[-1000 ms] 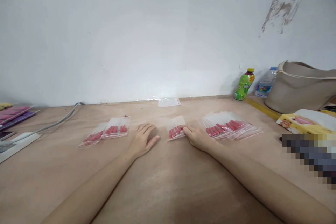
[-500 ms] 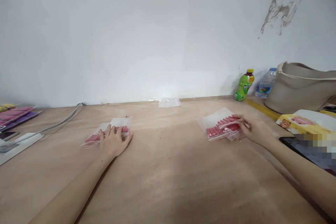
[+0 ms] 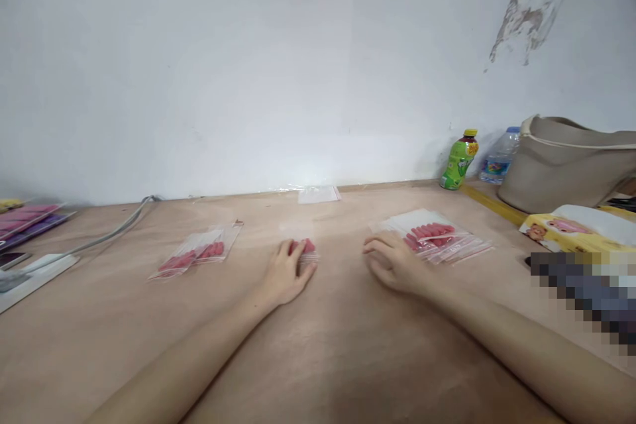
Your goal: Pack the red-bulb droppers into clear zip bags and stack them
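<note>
A clear zip bag with pink-red pieces lies mid-table under the fingertips of my left hand; the fingers are curved onto it. To its right, my right hand is held over the table with its fingers apart and bent, nothing visible in them. Just behind that hand is a fanned stack of similar bags with pink-red pieces. More such bags overlap on the left part of the table.
The brown table meets a white wall. At back right stand a green bottle, a clear bottle and a beige bin. A yellow tissue pack is at right. An empty-looking bag lies by the wall; a cable runs at left.
My left hand has moved right from the left bags to mid-table, where one bag now lies under it. My right hand has let go of the right stack and moved left.
</note>
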{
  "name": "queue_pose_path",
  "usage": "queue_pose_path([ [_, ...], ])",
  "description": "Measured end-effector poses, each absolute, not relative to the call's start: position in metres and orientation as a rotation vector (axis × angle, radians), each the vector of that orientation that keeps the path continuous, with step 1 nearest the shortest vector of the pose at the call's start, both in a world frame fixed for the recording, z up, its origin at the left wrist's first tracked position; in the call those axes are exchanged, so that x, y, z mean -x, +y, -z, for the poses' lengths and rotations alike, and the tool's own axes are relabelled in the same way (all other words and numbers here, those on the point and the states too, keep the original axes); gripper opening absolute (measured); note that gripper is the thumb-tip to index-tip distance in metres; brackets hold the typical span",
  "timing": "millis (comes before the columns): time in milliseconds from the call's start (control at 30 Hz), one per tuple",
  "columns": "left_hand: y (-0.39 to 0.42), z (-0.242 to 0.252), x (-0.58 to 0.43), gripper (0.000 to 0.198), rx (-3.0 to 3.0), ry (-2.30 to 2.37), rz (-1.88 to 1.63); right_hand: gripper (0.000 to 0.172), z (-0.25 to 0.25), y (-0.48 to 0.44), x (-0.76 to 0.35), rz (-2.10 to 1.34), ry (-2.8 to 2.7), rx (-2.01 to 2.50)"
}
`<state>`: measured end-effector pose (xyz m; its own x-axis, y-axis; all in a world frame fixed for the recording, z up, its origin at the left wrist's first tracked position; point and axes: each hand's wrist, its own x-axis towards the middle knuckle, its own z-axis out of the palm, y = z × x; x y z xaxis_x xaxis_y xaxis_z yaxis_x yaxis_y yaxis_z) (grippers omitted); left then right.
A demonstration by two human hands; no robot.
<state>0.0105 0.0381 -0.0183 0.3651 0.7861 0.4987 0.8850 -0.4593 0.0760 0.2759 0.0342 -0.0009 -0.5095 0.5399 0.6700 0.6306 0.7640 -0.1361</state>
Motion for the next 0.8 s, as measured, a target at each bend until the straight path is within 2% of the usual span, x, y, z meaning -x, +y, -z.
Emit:
queue_pose_path([
  [200, 0.042, 0.021, -0.048, 0.045, 2.674, -1.341, 0.824, 0.027, 0.013, 0.053, -0.241, -0.011, -2.340, 0.817],
  [367, 0.045, 0.018, -0.031, 0.041, 2.763, -1.240, 0.949, 0.019, 0.024, 0.054, -0.249, -0.052, -2.314, 0.898],
  [567, 0.048, 0.016, -0.023, 0.015, 2.804, -1.180, 1.057, 0.015, 0.027, 0.050, -0.252, -0.054, -2.302, 0.885],
  [800, 0.049, 0.018, -0.025, 0.015, 2.782, -1.220, 1.094, 0.011, 0.020, 0.049, -0.252, 0.064, -2.344, 0.899],
])
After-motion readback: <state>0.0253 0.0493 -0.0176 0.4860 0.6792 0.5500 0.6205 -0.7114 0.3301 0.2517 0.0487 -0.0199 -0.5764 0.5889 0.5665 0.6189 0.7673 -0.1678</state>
